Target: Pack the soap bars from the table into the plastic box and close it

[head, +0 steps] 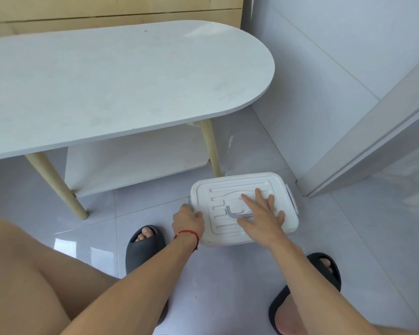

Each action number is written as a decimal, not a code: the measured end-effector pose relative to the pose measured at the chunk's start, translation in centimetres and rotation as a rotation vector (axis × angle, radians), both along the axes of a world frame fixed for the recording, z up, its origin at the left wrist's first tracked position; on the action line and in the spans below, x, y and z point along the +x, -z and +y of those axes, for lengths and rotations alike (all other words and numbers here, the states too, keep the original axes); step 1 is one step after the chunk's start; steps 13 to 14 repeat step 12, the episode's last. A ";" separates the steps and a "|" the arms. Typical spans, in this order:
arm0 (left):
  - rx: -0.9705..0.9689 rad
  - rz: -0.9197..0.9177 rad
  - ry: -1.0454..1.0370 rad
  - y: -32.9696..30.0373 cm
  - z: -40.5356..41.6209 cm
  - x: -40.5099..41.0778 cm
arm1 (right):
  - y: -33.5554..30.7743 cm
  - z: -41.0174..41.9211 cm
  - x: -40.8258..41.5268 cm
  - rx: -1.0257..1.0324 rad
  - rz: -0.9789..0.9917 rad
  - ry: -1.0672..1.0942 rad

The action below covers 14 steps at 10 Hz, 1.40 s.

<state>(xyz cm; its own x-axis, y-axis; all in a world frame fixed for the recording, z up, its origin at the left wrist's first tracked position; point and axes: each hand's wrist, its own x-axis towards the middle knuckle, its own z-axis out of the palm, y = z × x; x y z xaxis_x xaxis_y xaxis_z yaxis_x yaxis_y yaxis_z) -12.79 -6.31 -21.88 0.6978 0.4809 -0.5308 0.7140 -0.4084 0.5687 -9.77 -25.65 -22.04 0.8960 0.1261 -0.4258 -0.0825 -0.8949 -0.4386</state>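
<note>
A white plastic box [230, 235] stands on the tiled floor by the table's right leg, with its ribbed lid [218, 197] on top. My right hand [261, 213] lies flat on the lid with fingers spread, over the grey handle [235, 212]. My left hand [188, 221], a red string at the wrist, curls around the latch on the box's left end. A grey latch [291, 197] shows on the right end. No soap bars are in view; the box's inside is hidden.
The white oval table [111, 88] with wooden legs [58, 187] and a lower shelf [136, 163] stands beyond the box. My feet in dark slippers [144, 247] flank the box. A white wall and door frame [373, 146] rise at the right.
</note>
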 end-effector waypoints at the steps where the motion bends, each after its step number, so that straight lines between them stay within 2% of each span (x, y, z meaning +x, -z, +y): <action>1: 0.122 0.017 0.068 -0.3 -0.7 0.2 | 0.7 -2.6 -0.3 0.007 -0.264 0.353; 2: 0.174 0.009 0.068 -0.5 -1.1 0.2 | 1.5 -5.1 -0.8 0.221 -0.187 0.639; 3: 0.155 0.036 0.045 -0.7 -1.3 0.7 | 2.0 -5.9 -0.6 0.369 -0.101 0.664; 4: 0.109 0.038 0.033 -0.1 -1.4 1.3 | 2.5 -6.5 0.4 0.394 -0.105 0.691; 5: 0.071 -0.002 0.066 0.4 -1.9 2.3 | 2.5 -8.0 2.1 0.390 -0.103 0.702; 8: -0.053 -0.075 -0.022 0.3 -4.0 5.5 | 3.1 -11.2 7.3 0.385 -0.087 0.608; 11: -0.169 -0.072 -0.081 -0.2 -4.1 7.0 | 1.8 -12.0 9.5 0.254 -0.082 0.512; 12: -0.071 -0.195 -0.099 -2.9 -5.2 6.4 | -0.9 -11.5 9.0 0.256 -0.206 0.601; 14: -0.071 -0.195 -0.099 -2.9 -5.2 6.4 | -0.9 -11.5 9.0 0.256 -0.206 0.601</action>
